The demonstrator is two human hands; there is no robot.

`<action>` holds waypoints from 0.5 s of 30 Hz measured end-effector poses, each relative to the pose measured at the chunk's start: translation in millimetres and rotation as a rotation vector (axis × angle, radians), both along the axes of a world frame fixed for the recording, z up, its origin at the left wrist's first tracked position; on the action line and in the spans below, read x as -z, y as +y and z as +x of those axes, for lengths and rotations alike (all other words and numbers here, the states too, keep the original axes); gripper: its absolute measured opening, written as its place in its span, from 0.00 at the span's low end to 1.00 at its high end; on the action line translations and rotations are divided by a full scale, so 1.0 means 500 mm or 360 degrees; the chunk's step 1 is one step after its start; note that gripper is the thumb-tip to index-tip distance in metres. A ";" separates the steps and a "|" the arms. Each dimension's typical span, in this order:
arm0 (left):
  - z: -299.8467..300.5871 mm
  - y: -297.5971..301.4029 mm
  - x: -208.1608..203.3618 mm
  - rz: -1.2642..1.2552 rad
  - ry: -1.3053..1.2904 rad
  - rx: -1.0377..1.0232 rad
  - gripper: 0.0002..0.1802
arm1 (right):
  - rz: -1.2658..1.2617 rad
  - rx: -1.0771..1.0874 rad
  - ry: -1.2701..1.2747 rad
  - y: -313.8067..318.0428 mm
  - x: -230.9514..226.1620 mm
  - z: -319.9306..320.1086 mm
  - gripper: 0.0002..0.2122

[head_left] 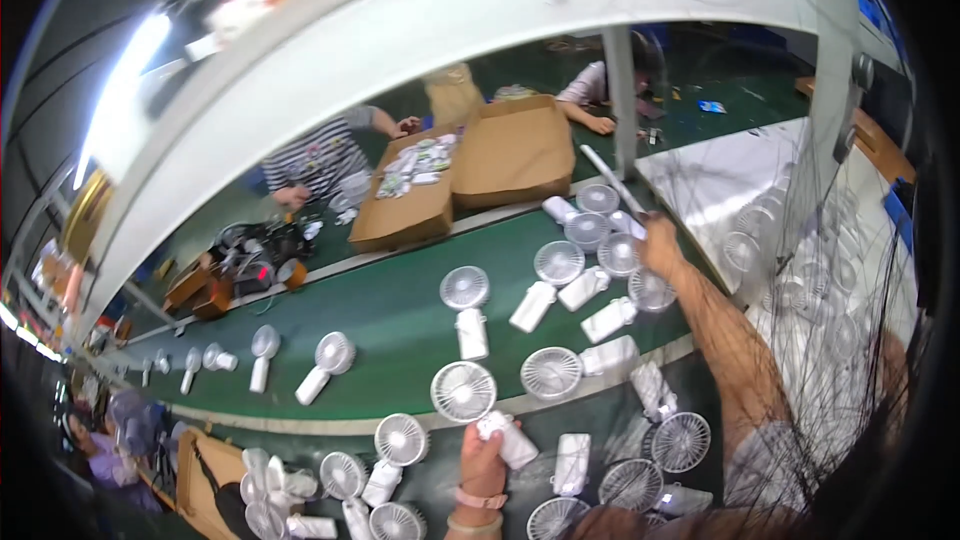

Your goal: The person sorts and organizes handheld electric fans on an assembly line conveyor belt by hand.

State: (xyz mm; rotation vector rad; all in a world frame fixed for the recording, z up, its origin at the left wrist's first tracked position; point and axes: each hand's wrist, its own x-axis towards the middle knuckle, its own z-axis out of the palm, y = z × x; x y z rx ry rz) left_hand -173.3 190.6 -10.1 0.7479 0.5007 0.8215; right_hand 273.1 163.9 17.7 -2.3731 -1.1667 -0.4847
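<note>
A close grip in crowded quarters

Well to the left of the left hand (pixel 482 462), a spaced row of fans (pixel 265 342) lies along the green belt (pixel 400 375). Nearer, just left of its fingers, a loose cluster of fans (pixel 400 440) sits on the bench (pixel 600 415); a careless sweep of the wrist could catch their cages and scatter them.

The left fingers are closed round a white handheld fan (pixel 512 443), its handle angled off to their right and its round head (pixel 463 391) apparently just beyond them, over the belt's near edge. If the grip sits too far from the head, its weight could twist the piece loose.

Between the two hands, more fans (pixel 558 262) crowd the belt, some touching. The right hand (pixel 658 245) is above the far end of this group; whether its fingers grasp a fan or the long white bar (pixel 612 180) running away from them, I cannot tell. With cages packed so tightly, lifting one could drag its neighbour and scuff it.

Right of those fingers, a white tray (pixel 700 165) carries further fans, partly veiled by hair strands that might hide a misplaced piece.
</note>
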 end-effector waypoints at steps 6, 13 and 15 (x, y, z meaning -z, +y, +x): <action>0.000 0.012 -0.001 -0.0024 -0.0200 0.0100 0.21 | 0.0275 -0.0530 0.0181 -0.142 -0.093 -0.141 0.21; -0.022 0.026 0.015 0.0049 -0.0514 0.0069 0.23 | 0.0080 -0.0847 0.0835 -0.294 -0.237 -0.382 0.20; -0.019 0.047 0.031 0.0142 -0.0476 0.0029 0.23 | -0.0187 -0.0843 0.0870 -0.344 -0.271 -0.452 0.20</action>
